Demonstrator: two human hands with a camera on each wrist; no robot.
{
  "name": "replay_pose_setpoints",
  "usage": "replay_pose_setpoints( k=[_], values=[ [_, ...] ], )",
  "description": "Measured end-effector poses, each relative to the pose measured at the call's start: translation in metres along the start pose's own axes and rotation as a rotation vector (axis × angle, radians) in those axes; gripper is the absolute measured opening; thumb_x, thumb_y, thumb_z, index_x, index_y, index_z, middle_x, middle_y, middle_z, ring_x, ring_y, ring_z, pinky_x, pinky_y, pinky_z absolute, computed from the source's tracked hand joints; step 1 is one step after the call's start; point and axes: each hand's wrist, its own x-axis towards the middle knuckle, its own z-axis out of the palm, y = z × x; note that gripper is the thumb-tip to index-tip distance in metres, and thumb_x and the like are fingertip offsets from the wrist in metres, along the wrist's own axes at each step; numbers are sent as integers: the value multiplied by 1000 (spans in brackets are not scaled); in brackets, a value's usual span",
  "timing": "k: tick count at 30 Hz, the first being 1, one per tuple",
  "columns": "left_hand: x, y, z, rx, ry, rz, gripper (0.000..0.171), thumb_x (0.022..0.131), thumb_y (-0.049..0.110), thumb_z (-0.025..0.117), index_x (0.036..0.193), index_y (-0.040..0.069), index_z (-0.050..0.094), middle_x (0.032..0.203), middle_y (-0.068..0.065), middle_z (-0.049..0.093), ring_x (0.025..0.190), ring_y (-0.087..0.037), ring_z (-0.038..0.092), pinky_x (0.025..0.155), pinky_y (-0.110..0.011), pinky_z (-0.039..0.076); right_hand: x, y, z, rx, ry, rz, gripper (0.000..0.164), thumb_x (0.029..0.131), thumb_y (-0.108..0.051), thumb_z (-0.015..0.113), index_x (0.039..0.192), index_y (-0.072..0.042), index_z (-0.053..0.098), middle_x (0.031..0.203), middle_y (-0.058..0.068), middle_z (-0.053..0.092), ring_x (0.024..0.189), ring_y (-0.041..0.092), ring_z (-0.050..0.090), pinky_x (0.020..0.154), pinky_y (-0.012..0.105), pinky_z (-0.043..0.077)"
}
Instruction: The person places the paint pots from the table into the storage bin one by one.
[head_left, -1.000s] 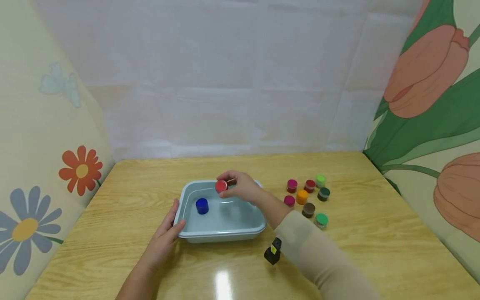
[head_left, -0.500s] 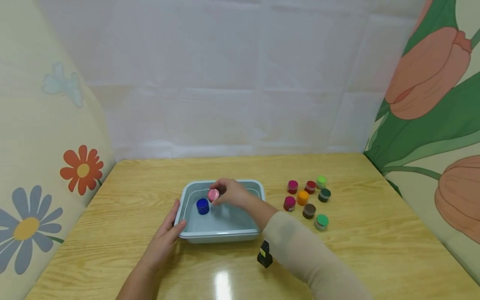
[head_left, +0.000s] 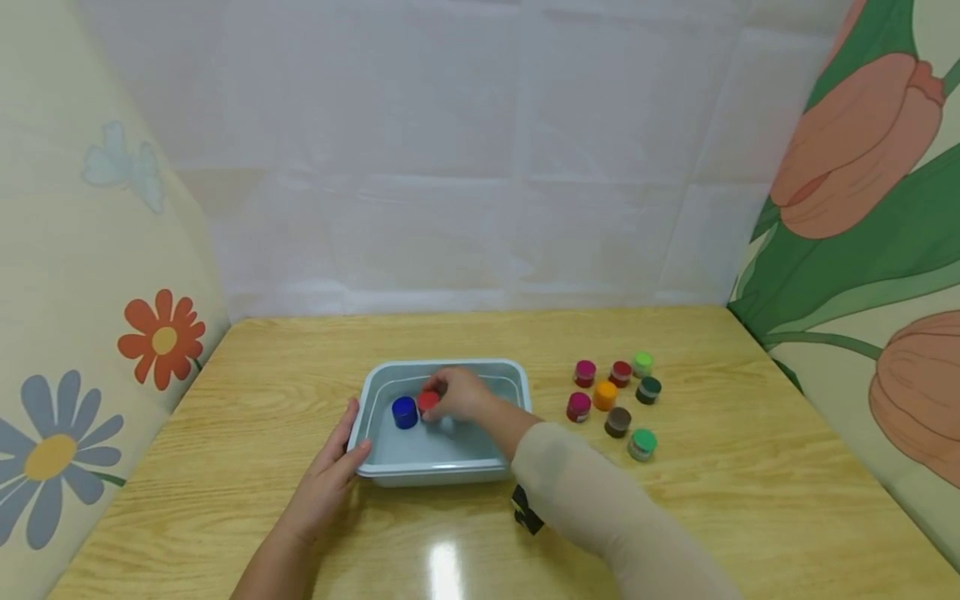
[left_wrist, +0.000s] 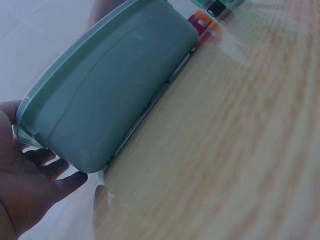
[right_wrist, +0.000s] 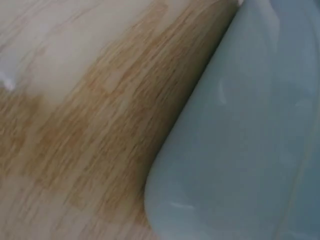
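A pale blue plastic basin (head_left: 438, 472) stands on the wooden table. My left hand (head_left: 330, 473) grips its left end, thumb over the rim and fingers along the outer wall, as the left wrist view shows on the basin's side (left_wrist: 110, 90). Inside the basin, my right hand (head_left: 467, 395) pinches a small red-lidded jar (head_left: 428, 403) low over the floor. Close to its left sits a dark blue jar (head_left: 404, 412), upright. Only the basin's outer wall (right_wrist: 225, 150) and the table show in the right wrist view; that hand is out of its frame.
Right of the basin stand several small paint-like jars, among them an orange one (head_left: 605, 396), a brown one (head_left: 618, 422) and a green-lidded one (head_left: 642, 445). A black device (head_left: 527, 511) sits under my right forearm. A white sheet (head_left: 420, 167) hangs behind the table.
My right hand has moved left and down into the basin with the red-lidded jar, bringing it beside the blue one. The left hand keeps its place on the basin.
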Motion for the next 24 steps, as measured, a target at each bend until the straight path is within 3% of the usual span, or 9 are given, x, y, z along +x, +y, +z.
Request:
replay_pose_setpoints(
  k=[4, 9, 13, 22, 24],
  values=[
    [0, 0, 0, -1, 2, -7, 68, 105, 25, 42, 159, 16, 2, 166, -3, -7, 152, -31, -8, 113, -7, 14, 0, -1, 2, -32, 6, 24, 44, 74, -12, 85, 114, -13, 68, 107, 3, 69, 94, 15, 60, 87, 27, 50],
    [1, 1, 0, 13, -5, -3, 68, 105, 26, 42, 159, 16, 1, 166, -3, -7, 152, -32, -7, 95, 7, 20, 2, -1, 5, -55, 4, 44, 44, 74, -13, 85, 115, -13, 68, 105, 4, 68, 91, 15, 60, 83, 25, 50],
    [0, 2, 0, 23, -9, -3, 68, 105, 27, 42, 159, 17, 1, 166, -3, -8, 152, -32, -7, 91, 8, 20, 2, -2, 6, -80, 5, 46, 45, 74, -14, 85, 116, -12, 68, 106, 4, 68, 92, 15, 60, 84, 26, 50],
    [1, 1, 0, 20, -6, -7, 67, 105, 26, 41, 159, 18, 1, 166, -3, -8, 153, -32, -7, 91, 8, 21, -1, -3, 4, -26, -25, 67, 51, 74, -13, 84, 122, -12, 65, 110, 5, 67, 97, 17, 61, 88, 29, 52],
    [1, 1, 0, 20, -4, -11, 67, 105, 26, 41, 159, 18, 1, 166, -3, -8, 153, -31, -7, 99, 5, 20, -1, -3, 2, -11, -30, 66, 52, 74, -12, 84, 122, -12, 65, 111, 5, 67, 99, 17, 62, 89, 29, 53]
  ],
)
